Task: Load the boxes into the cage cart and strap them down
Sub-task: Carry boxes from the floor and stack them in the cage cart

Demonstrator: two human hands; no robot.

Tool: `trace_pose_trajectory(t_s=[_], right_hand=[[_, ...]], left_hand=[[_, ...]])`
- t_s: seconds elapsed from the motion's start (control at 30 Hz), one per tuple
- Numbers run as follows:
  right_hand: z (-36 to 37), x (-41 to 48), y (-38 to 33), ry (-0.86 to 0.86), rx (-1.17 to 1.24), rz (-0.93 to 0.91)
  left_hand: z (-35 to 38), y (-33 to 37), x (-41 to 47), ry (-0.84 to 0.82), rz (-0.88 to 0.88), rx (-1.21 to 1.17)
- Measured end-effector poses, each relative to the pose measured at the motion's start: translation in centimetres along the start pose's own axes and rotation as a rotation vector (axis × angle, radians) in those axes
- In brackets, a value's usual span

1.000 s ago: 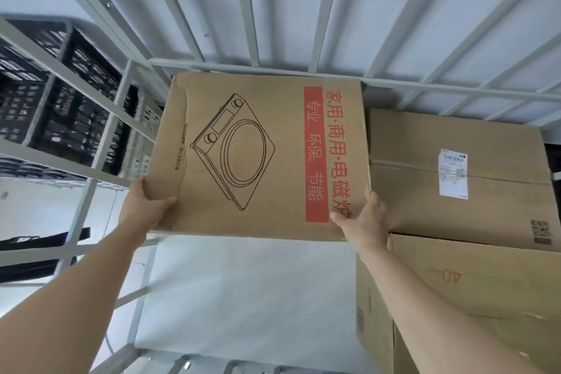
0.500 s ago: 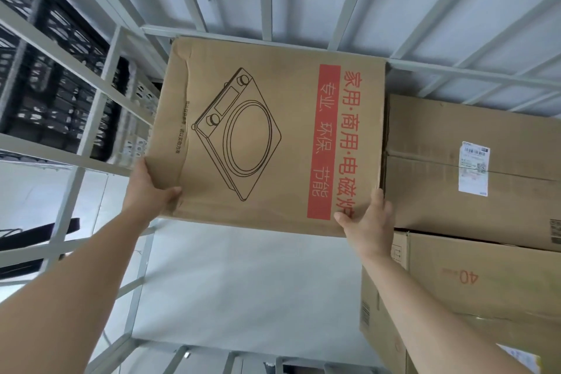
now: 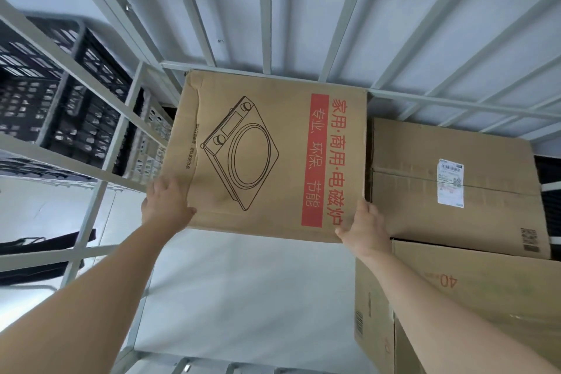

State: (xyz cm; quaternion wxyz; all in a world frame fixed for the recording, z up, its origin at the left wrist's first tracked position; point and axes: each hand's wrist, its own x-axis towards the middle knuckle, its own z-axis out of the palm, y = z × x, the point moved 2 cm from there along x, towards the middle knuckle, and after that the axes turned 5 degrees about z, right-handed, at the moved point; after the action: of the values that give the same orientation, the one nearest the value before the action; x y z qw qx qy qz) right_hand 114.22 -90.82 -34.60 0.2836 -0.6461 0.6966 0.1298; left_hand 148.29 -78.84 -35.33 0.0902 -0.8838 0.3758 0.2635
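**Desk:** What is the person holding?

**Photographer:** Both hands are gripping a flat cardboard box (image 3: 267,155), which is printed with a line drawing of a cooker and a red band of Chinese characters. The left hand (image 3: 165,209) is clasping the near left corner, its fingers curling around the edge. The right hand (image 3: 364,228) is pinching the near right corner. Its thumb is lying on the printed face by the red band, and its other fingers are hiding beneath the cardboard.

**Desk:** Where is the box sitting?

**Photographer:** It is lying inside the cart (image 3: 264,9), printed face up, its far edge reaching the grey bars of the back wall. Its near edge is hanging over the pale cart floor (image 3: 243,297). Whether the far end is resting on anything, I cannot tell.

**Desk:** What is lying beside it?

**Photographer:** On the right, a labelled box (image 3: 425,215) is sitting just beside it, with a narrow dark gap showing between the two. A white label (image 3: 450,184) is sticking to its top. Nearer the camera, a third box (image 3: 491,297) marked "40" is standing just in front of the labelled box, and the right forearm is crossing over its near corner.

**Desk:** And outside the cart?

**Photographer:** Black crates (image 3: 45,100) are standing stacked beyond the bars on the left side.
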Motion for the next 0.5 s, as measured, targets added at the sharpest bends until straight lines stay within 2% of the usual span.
trace_pose_trajectory(t_s=[0.17,0.5], right_hand=[[-3.3,-3.2,-0.6,0.015,-0.067,-0.083],[-12.8,-11.4,0.0,0.122,-0.124,-0.215]], left_hand=[[-3.0,2.2,-3.8,0.035,0.132,0.134],[-11.5,9.0,-13.2,0.223,0.395,0.176]])
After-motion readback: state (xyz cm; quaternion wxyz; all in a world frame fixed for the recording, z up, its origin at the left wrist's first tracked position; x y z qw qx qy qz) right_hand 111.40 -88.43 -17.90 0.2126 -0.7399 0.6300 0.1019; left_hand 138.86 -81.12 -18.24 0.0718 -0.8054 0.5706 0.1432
